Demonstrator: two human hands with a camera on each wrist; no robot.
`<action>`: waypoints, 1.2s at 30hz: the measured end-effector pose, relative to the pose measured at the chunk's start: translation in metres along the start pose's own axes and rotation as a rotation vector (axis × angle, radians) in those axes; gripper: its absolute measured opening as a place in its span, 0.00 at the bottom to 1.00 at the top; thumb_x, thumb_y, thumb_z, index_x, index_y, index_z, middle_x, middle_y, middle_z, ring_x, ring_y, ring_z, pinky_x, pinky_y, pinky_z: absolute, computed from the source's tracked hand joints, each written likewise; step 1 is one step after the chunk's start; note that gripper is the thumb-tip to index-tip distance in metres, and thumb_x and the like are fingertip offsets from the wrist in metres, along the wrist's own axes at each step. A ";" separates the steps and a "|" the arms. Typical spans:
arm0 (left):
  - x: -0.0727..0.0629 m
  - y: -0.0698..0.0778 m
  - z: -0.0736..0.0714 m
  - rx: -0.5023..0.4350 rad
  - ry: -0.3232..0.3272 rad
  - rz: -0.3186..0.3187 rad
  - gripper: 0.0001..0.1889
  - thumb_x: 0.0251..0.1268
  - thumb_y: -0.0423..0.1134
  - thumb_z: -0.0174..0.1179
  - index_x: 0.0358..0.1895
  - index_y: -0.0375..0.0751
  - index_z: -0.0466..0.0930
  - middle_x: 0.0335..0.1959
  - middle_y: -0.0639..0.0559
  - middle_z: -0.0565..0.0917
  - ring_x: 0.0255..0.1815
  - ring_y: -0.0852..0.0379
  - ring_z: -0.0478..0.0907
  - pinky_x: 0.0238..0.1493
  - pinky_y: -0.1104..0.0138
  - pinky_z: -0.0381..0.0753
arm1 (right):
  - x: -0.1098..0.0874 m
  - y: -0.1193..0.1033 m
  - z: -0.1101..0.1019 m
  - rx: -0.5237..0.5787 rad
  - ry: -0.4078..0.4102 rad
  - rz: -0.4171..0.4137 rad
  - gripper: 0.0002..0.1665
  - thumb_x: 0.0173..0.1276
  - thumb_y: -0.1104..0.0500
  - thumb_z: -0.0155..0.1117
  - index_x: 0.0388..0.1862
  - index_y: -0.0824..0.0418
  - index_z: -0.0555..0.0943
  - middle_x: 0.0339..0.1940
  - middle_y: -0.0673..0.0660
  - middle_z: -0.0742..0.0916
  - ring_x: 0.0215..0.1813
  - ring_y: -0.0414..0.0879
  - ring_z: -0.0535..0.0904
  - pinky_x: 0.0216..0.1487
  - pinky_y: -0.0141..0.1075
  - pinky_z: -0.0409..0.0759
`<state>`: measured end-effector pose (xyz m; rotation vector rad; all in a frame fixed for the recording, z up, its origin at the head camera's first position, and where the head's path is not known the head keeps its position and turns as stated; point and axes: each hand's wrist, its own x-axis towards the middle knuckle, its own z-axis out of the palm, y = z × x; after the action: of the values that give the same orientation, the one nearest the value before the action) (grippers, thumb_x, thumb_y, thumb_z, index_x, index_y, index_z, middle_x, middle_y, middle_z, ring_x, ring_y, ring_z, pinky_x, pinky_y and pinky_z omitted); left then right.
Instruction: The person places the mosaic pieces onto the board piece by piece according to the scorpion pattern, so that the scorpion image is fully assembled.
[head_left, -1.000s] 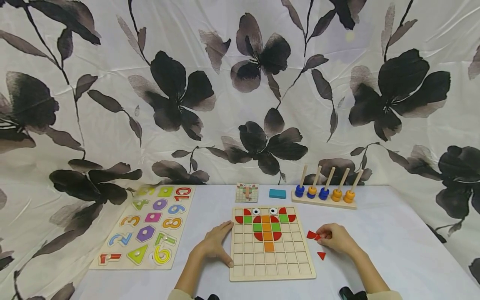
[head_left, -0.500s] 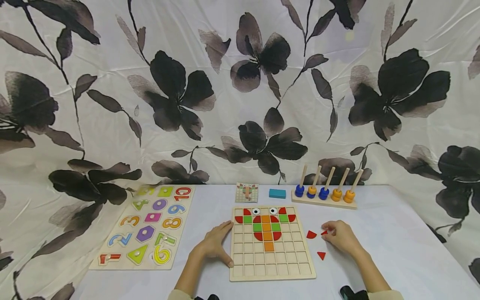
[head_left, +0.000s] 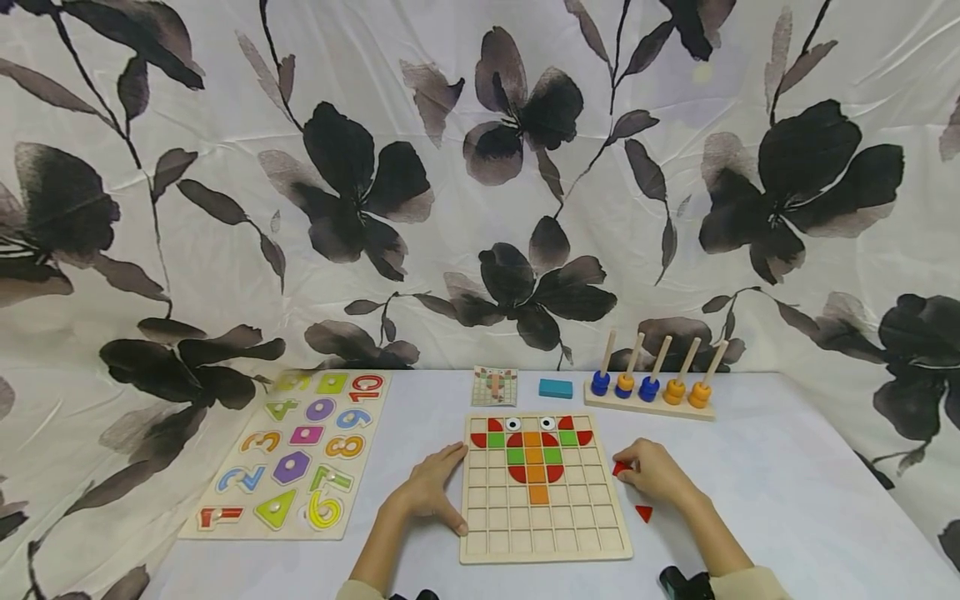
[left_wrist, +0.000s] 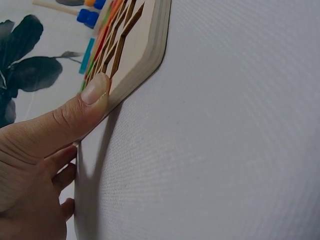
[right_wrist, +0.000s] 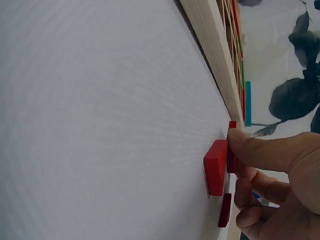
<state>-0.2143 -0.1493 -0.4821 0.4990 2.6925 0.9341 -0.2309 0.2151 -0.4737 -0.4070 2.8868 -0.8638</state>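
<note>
A square wooden grid board (head_left: pixel 498 542) lies in front of me, with red, green and orange tiles and two eye tiles forming a figure in its upper part. My left hand (head_left: pixel 431 485) rests along the board's left side, thumb and forefinger spread; the thumb (left_wrist: pixel 95 95) touches the edge near the lower corner. Right of the board, my right hand (head_left: pixel 656 473) pinches a red quarter-circle tile (head_left: pixel 621 468), its thumb against the tile (right_wrist: pixel 232 150) in the right wrist view. A red triangular tile (head_left: pixel 643 513) lies just nearer; another red tile (right_wrist: pixel 225 210) lies beneath the fingers.
A number puzzle board (head_left: pixel 262 454) lies at the left. Behind the grid board are a small pattern card (head_left: pixel 494 387), a blue block (head_left: pixel 556 388) and a peg stand (head_left: pixel 649 404) with blue and orange beads. A floral cloth (head_left: pixel 510 283) hangs behind the table.
My right hand first drew a small red triangle away to the right, then moved left onto the quarter-circle tile. The left hand stayed on the board's edge.
</note>
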 end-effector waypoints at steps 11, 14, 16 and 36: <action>0.001 0.000 0.001 0.003 -0.005 -0.009 0.61 0.22 0.47 0.81 0.70 0.32 0.59 0.71 0.37 0.59 0.70 0.32 0.54 0.65 0.35 0.51 | 0.002 0.003 0.002 0.101 0.035 -0.005 0.06 0.54 0.69 0.69 0.30 0.63 0.80 0.24 0.50 0.79 0.29 0.42 0.71 0.30 0.32 0.73; 0.001 0.000 0.001 0.003 -0.005 -0.012 0.61 0.21 0.47 0.81 0.70 0.32 0.59 0.71 0.37 0.59 0.70 0.31 0.54 0.64 0.35 0.51 | 0.001 0.004 0.002 0.167 0.054 -0.034 0.05 0.58 0.69 0.66 0.35 0.66 0.82 0.28 0.52 0.83 0.30 0.43 0.73 0.30 0.31 0.76; 0.001 0.000 0.001 0.006 -0.005 -0.016 0.61 0.21 0.47 0.81 0.70 0.33 0.59 0.71 0.37 0.59 0.70 0.32 0.54 0.65 0.36 0.51 | 0.001 0.003 0.001 0.233 0.058 -0.057 0.08 0.61 0.69 0.63 0.40 0.69 0.82 0.30 0.55 0.84 0.29 0.43 0.75 0.29 0.30 0.77; -0.002 0.000 0.000 -0.011 0.003 0.001 0.62 0.21 0.46 0.81 0.70 0.32 0.58 0.71 0.37 0.59 0.70 0.33 0.53 0.65 0.37 0.51 | -0.007 -0.045 0.012 0.662 -0.029 -0.218 0.14 0.67 0.67 0.58 0.46 0.79 0.75 0.40 0.70 0.83 0.36 0.48 0.83 0.40 0.39 0.84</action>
<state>-0.2128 -0.1498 -0.4818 0.4977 2.6884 0.9503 -0.2125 0.1746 -0.4589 -0.6442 2.3533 -1.7344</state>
